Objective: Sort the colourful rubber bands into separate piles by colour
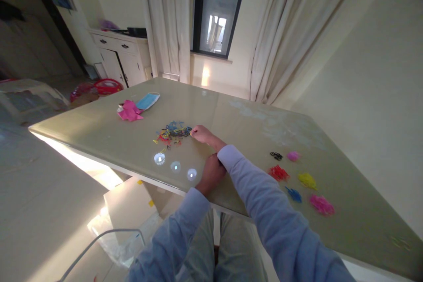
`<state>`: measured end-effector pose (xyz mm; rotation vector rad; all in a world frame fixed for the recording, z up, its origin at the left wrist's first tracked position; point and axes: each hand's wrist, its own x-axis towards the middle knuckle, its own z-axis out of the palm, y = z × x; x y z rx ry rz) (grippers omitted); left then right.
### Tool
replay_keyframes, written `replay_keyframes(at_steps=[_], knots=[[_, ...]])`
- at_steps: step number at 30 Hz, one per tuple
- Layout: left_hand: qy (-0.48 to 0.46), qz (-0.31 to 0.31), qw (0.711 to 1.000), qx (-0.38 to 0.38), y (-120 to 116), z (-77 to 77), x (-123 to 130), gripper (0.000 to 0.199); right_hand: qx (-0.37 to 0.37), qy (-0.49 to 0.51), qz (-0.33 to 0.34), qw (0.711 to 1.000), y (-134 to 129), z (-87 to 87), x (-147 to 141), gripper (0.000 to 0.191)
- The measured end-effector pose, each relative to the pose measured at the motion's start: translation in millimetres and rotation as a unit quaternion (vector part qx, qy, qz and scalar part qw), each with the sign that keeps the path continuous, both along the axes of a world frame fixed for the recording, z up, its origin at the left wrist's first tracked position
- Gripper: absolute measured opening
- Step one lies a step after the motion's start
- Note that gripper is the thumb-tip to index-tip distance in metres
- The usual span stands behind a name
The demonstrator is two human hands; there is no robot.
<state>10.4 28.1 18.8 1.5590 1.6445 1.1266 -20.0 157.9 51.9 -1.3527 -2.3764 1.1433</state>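
Observation:
A mixed pile of small coloured loop-like pieces [173,131] in blue, yellow, red and black lies on the table; their exact kind is too small to tell. At the pile's right edge my right hand [202,135] has its fingers pinched together, and what they hold is hidden. My left hand [212,171] rests closed beneath my right wrist, against the cuff, its fingertips out of sight. On the right lie sorted heaps: black pieces [276,156], red pieces [278,173], blue pieces [294,194], yellow pieces [307,180], pale pink pieces [293,156] and bright pink pieces [321,204].
A blue face mask [148,101] and a crumpled pink item [130,111] lie at the table's far left. The glossy table [231,114] reflects several lights. Below its front edge stands a cardboard box [128,202]. A cabinet [120,55] and curtains [168,22] are behind.

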Motion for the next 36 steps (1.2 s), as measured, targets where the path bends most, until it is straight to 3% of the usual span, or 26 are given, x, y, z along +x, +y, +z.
replay_keyframes(at_steps=[3,11,23,36], knots=[[0.016,-0.012,1.0,0.007,0,0.3,1,0.018,0.03,-0.005,-0.003,1.0,3,-5.2,4,0.015],[0.069,-0.02,0.997,0.001,1,-4.4,2,0.02,0.042,0.038,-0.02,0.998,6,-16.7,16,0.017],[0.066,-0.027,0.997,0.003,0,-1.0,1,0.024,0.024,0.089,-0.042,0.995,6,-21.5,16,0.013],[0.036,-0.041,0.998,0.015,-1,0.0,1,0.024,-0.056,0.189,-0.082,0.977,-5,-7.4,26,0.008]])
